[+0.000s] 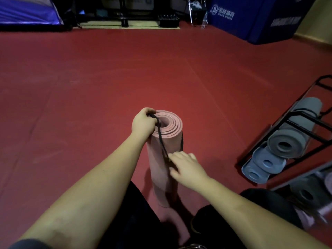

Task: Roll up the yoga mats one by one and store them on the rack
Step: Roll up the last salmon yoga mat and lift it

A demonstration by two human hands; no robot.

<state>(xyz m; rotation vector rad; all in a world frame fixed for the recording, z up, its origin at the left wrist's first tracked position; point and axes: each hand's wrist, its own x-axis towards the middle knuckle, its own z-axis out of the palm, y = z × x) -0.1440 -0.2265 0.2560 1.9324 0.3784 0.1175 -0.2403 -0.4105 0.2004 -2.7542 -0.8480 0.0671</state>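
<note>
A rolled pink yoga mat [161,169] stands upright on the red floor just in front of me. My left hand [142,124] grips the top rim of the roll together with a black strap [161,141] that runs down its side. My right hand [186,167] is lower on the roll, fingers on the strap about halfway down; whether they pinch it is unclear. The black metal rack [305,121] stands at the right with a grey rolled mat [291,135] and two blue-grey rolled mats [264,165] lying on it.
A second rack with dark rolled mats [305,193] sits at the lower right. Blue padded gym mats [251,17] lean at the far right wall, with weights and equipment [143,17] along the back. The red floor [89,87] stretches wide ahead and left.
</note>
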